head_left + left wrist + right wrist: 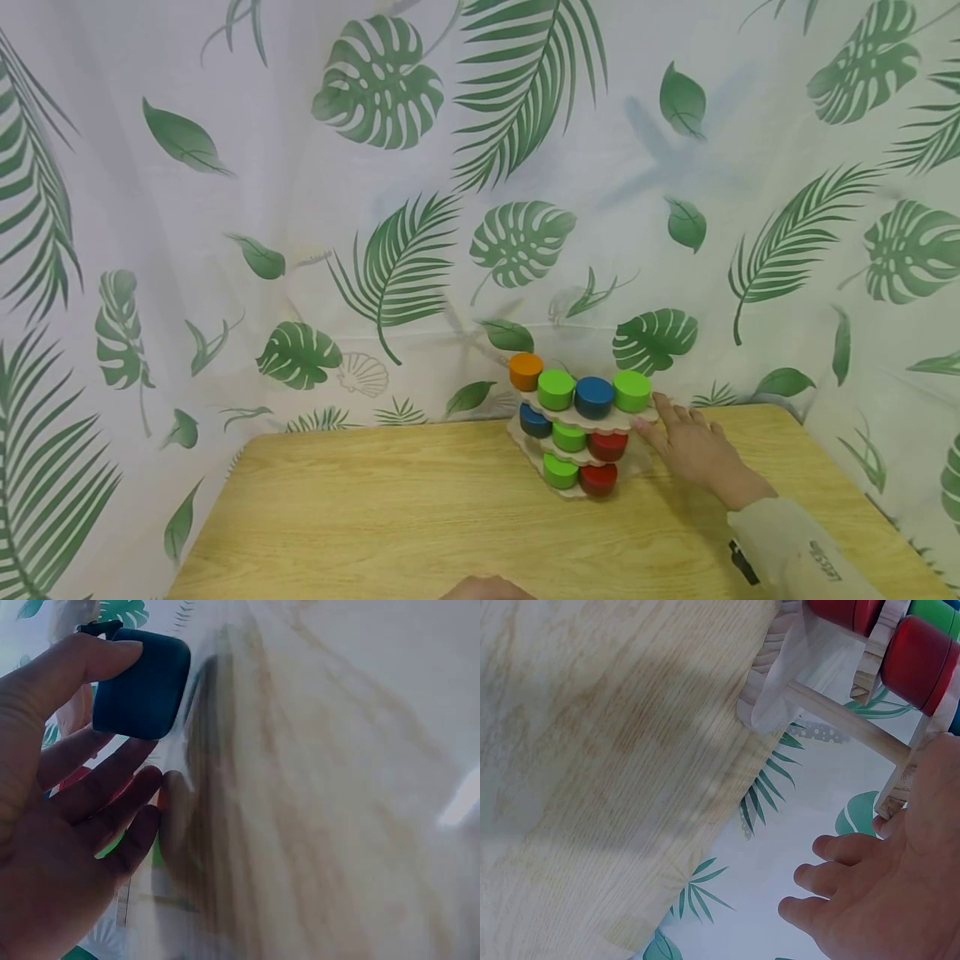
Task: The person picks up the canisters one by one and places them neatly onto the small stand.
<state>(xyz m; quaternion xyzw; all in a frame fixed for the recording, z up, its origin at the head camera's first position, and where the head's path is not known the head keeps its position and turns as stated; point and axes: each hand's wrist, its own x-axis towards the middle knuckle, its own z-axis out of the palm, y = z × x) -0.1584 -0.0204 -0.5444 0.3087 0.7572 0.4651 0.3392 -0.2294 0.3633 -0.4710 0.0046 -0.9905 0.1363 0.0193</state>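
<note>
A tiered wooden stand (pixel 645 460) with wavy-edged shelves stands toward the back right of the table. It carries several coloured round blocks, including an orange one (pixel 526 372) and a blue one (pixel 593 398) on the top tier. My right hand (pixel 693 450) holds the right end of the top shelf between thumb and index finger; the other fingers (pixel 821 879) extend past it. Low in the head view, only a bit of my left hand (pixel 487 588) shows. The left wrist view shows that hand pinching a dark blue rounded block (pixel 142 686), its index finger mostly hidden behind it.
The wood-grain table (pixel 360 517) stretches left and forward of the stand. Behind it hangs a white curtain (pixel 420 175) with green leaf prints, close to the table's back edge. A small black device (pixel 742 562) sits at my right wrist.
</note>
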